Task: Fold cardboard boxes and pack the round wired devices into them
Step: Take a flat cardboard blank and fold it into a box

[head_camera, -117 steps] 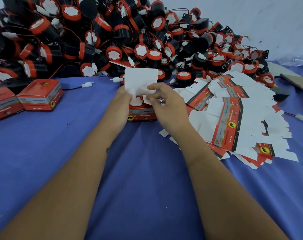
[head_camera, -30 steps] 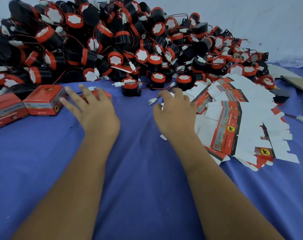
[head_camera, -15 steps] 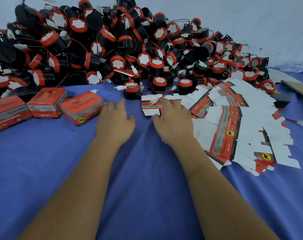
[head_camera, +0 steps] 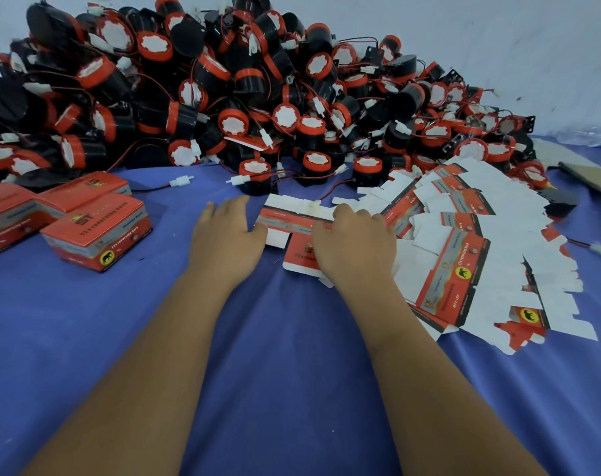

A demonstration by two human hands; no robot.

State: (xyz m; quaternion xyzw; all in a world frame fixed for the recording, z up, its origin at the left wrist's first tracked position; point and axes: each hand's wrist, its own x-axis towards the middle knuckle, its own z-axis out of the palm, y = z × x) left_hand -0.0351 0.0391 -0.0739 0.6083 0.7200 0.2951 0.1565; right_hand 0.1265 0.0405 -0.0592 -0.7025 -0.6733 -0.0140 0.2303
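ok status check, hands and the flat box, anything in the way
Left hand open, flat beside the box blank. Right hand on the blank, fingers curled over it, grip unclear. Blank unfolded on the blue cloth. Nothing blocking it.

packing workshop: heaped round wired devices (head_camera: 223, 97), flat box blanks (head_camera: 464, 252), blue cloth (head_camera: 292, 372).

Two bare forearms and hands, seen from above

Both arms enter from the near edge and run bare along their whole visible length: no sleeve, cuff, glove, watch, bracelet or ring shows on either. The left hand (head_camera: 225, 240) shows its back, broad, with short fingers and a rounded thumb on its right edge. The right hand (head_camera: 355, 247) also shows its back, knuckles forming a row of small bumps at its far edge. Both wrists narrow slightly before the forearms widen toward the near edge.
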